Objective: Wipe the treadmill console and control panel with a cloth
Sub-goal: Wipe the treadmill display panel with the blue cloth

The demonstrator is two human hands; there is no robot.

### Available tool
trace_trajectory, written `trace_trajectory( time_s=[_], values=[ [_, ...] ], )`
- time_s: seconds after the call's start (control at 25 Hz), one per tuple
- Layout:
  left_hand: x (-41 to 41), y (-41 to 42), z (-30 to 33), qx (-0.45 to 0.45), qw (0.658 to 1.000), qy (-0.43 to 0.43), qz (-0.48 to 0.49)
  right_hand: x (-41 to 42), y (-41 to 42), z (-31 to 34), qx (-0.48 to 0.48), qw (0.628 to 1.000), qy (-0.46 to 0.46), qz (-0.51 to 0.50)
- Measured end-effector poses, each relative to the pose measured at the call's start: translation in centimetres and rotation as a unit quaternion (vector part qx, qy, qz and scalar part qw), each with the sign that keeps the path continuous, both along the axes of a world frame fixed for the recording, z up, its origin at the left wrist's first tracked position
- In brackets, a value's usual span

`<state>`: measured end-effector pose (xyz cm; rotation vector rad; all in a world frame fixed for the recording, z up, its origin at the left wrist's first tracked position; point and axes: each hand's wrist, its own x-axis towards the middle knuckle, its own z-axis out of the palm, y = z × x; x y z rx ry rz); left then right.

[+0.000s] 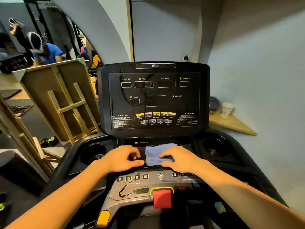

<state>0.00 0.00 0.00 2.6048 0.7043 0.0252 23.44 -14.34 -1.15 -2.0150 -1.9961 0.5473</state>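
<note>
The cloth [154, 156], a blue rag, lies spread on the flat tray just below the upright treadmill console [154, 98], roughly at 6 o'clock from the display and just above the row of numbered keys on the control panel [140, 177]. The right hand [179, 158] rests on the cloth's right half, fingers bent and pressing down onto the fabric, with the fingertips seeming to gather a darker fold; whether it truly pinches it I cannot tell. The left hand [123, 158] sits at 9 o'clock from the cloth, fingers curled down on the tray's dark surface right at the cloth's left edge, touching or nearly touching it but holding nothing that shows. As a judgement, the wipe is somewhere in its middle: the cloth is working the tray between console and keys, and the upright display face carries curved streaks at its left side that could be wet wipe marks or smears not yet cleaned. Below, at 7 o'clock from the red stop key [162, 198], a dark wet-looking squiggle [125, 192] lies on the grey lower panel, so that zone and the key rows look left to do. The two cup holders at 9 and 3 o'clock cannot be judged clean or dirty
</note>
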Motion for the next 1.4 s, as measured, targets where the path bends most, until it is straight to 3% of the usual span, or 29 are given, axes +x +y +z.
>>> trace_trajectory(
  time_s=[0.2, 0.84, 1.0, 1.16, 1.4],
  values=[
    [-0.5, 0.0, -1.5, 0.060, 0.995, 0.074, 0.006, 0.2, 0.0, -1.4, -0.032, 0.999, -0.034, -0.020],
    [-0.3, 1.0, -1.7, 0.079, 0.992, 0.095, -0.020, -0.5, 2.6, -2.8, -0.098, 0.982, -0.161, 0.016],
    [-0.1, 1.5, -1.7, 0.075, 0.992, 0.099, -0.029, -0.2, 2.7, -2.2, -0.053, 0.991, -0.119, 0.000],
    [0.3, 2.7, -0.7, 0.073, 0.989, 0.117, -0.045, -0.2, 3.7, -0.4, -0.077, 0.988, -0.134, 0.014],
    [0.9, 6.8, 4.6, 0.100, 0.991, 0.086, -0.031, 1.8, 6.3, 4.9, -0.067, 0.995, -0.069, 0.011]
  ],
)
